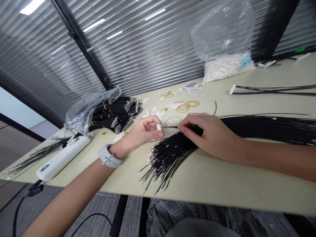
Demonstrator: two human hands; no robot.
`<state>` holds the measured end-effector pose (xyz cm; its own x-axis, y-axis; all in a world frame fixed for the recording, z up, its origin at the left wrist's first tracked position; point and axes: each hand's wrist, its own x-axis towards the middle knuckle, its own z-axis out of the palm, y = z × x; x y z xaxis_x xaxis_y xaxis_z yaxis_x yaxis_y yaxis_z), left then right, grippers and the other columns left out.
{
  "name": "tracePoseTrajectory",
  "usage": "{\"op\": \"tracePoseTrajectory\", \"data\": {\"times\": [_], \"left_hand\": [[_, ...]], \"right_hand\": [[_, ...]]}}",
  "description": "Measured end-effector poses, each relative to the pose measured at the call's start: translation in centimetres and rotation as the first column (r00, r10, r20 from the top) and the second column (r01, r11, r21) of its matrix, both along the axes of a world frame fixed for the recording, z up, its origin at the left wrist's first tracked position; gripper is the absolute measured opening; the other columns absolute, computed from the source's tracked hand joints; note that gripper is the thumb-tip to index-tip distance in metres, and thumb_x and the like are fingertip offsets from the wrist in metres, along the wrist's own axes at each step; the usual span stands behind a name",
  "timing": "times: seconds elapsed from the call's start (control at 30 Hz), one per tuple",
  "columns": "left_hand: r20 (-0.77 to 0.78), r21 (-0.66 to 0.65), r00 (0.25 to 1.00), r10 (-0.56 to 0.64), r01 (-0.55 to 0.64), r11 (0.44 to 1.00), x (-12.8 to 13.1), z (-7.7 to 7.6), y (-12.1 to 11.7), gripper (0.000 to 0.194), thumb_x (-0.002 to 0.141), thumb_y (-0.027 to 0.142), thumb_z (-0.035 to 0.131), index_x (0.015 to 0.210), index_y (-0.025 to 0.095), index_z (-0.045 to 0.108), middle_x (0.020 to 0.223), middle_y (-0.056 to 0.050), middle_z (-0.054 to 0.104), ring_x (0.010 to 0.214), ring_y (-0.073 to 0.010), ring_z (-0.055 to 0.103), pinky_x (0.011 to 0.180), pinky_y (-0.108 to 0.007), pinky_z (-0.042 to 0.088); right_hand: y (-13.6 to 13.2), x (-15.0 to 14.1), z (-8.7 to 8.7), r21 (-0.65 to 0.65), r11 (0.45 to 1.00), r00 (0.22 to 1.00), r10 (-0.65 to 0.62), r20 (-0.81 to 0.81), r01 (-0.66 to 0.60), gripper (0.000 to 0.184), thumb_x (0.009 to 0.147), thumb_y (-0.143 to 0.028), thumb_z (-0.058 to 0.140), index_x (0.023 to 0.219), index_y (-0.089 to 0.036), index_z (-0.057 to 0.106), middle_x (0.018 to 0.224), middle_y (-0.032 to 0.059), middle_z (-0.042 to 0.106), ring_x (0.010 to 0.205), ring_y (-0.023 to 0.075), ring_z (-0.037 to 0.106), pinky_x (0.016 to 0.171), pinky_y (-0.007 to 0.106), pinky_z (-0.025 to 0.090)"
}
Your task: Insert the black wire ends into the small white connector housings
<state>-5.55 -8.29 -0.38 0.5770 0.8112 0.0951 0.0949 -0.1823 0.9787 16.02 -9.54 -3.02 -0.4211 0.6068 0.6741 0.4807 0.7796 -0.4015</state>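
My left hand (143, 131), with a grey watch on its wrist, pinches a small white plastic connector (159, 127) between thumb and fingers. My right hand (207, 131) pinches a thin black wire (171, 126) whose metal tip points at the connector, almost touching it. Under my right hand lies a large loose bundle of black wires (168, 158) with bare metal ends fanned toward the table's front edge. Its far part (271, 126) runs off to the right.
A clear bag of banded black wire bundles (111, 113) lies at the left, with a white power strip (61, 158) beside it. Yellow rubber bands (185, 106) and loose white connectors (158, 113) are scattered behind my hands. A bag of white connectors (224, 65) stands far right.
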Motion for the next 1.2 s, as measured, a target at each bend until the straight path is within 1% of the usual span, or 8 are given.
{"op": "tracePoseTrajectory", "data": {"times": [0.13,0.23,0.33,0.47,0.63,0.8,0.9,1.2], "left_hand": [[-0.041,0.049,0.998,0.038,-0.036,0.998,0.10,0.03,-0.10,0.021,0.067,0.013,0.069,0.073,0.013,0.048,0.063,0.002,0.056,0.055,-0.0055,0.052,0.052,-0.017,0.042],[-0.110,0.082,0.989,0.096,-0.087,0.993,0.11,-0.02,-0.13,0.025,0.066,0.016,0.072,0.074,0.012,0.049,0.061,0.002,0.055,0.054,-0.0052,0.050,0.050,-0.017,0.039],[-0.146,0.114,0.981,0.127,-0.110,0.987,0.07,-0.09,-0.14,0.027,0.064,0.018,0.073,0.073,0.011,0.049,0.060,0.003,0.052,0.054,-0.0049,0.049,0.050,-0.016,0.038],[-0.109,0.109,0.989,0.100,-0.089,0.990,0.11,-0.01,-0.17,0.025,0.065,0.017,0.072,0.073,0.011,0.049,0.060,0.003,0.053,0.053,-0.0034,0.048,0.049,-0.014,0.038],[-0.067,0.089,0.996,0.058,-0.052,0.995,0.24,0.16,-0.21,0.024,0.063,0.014,0.073,0.071,0.011,0.050,0.062,0.002,0.054,0.055,-0.0040,0.050,0.051,-0.014,0.041],[-0.116,0.099,0.987,0.109,-0.098,0.990,0.29,0.09,-0.18,0.025,0.063,0.015,0.074,0.072,0.011,0.050,0.061,0.003,0.053,0.054,-0.0040,0.049,0.050,-0.014,0.040],[-0.139,0.112,0.985,0.107,-0.092,0.989,0.29,0.01,-0.10,0.025,0.062,0.014,0.074,0.072,0.010,0.051,0.062,0.003,0.052,0.055,-0.0031,0.048,0.051,-0.013,0.039],[-0.087,0.090,0.990,0.112,-0.105,0.990,0.14,-0.02,-0.14,0.027,0.064,0.018,0.074,0.073,0.011,0.050,0.059,0.002,0.053,0.052,-0.0035,0.048,0.046,-0.013,0.038]], "right_hand": [[0.05,0.02,0.03,-0.011,1.000,1.000,0.002,0.011,-0.002,0.012,0.082,-0.018,0.048,0.074,-0.018,0.057,0.069,-0.0019,0.059,0.063,0.0090,0.051,0.061,0.023,0.038],[-0.07,0.16,0.02,-0.004,1.000,1.000,0.003,0.023,-0.003,0.011,0.081,-0.015,0.048,0.074,-0.018,0.057,0.069,-0.0022,0.059,0.062,0.0090,0.051,0.060,0.023,0.038],[-0.15,0.23,0.01,-0.003,1.000,1.000,-0.007,0.023,0.007,0.012,0.080,-0.014,0.048,0.073,-0.018,0.057,0.068,-0.0020,0.059,0.062,0.0092,0.050,0.059,0.023,0.037],[-0.03,0.11,0.01,-0.002,1.000,0.999,-0.007,0.038,0.007,0.011,0.079,-0.014,0.049,0.073,-0.018,0.058,0.069,-0.0017,0.059,0.062,0.0094,0.050,0.060,0.023,0.037],[-0.04,0.15,0.08,-0.001,1.000,1.000,-0.004,0.022,0.004,0.012,0.077,-0.011,0.049,0.072,-0.017,0.058,0.068,-0.0022,0.059,0.061,0.0089,0.050,0.061,0.023,0.037],[-0.22,0.22,0.14,0.006,1.000,1.000,0.007,0.005,-0.007,0.011,0.078,-0.012,0.050,0.072,-0.016,0.058,0.067,-0.0028,0.058,0.061,0.0079,0.050,0.060,0.022,0.037],[-0.21,0.13,0.09,0.029,1.000,1.000,0.004,0.018,-0.004,0.010,0.078,-0.012,0.051,0.073,-0.016,0.059,0.066,-0.0031,0.058,0.061,0.0076,0.049,0.062,0.022,0.037],[-0.23,0.11,0.12,0.015,1.000,1.000,-0.016,-0.004,0.016,0.010,0.077,-0.012,0.051,0.070,-0.016,0.057,0.066,-0.0030,0.058,0.061,0.0077,0.049,0.063,0.023,0.037]]}}
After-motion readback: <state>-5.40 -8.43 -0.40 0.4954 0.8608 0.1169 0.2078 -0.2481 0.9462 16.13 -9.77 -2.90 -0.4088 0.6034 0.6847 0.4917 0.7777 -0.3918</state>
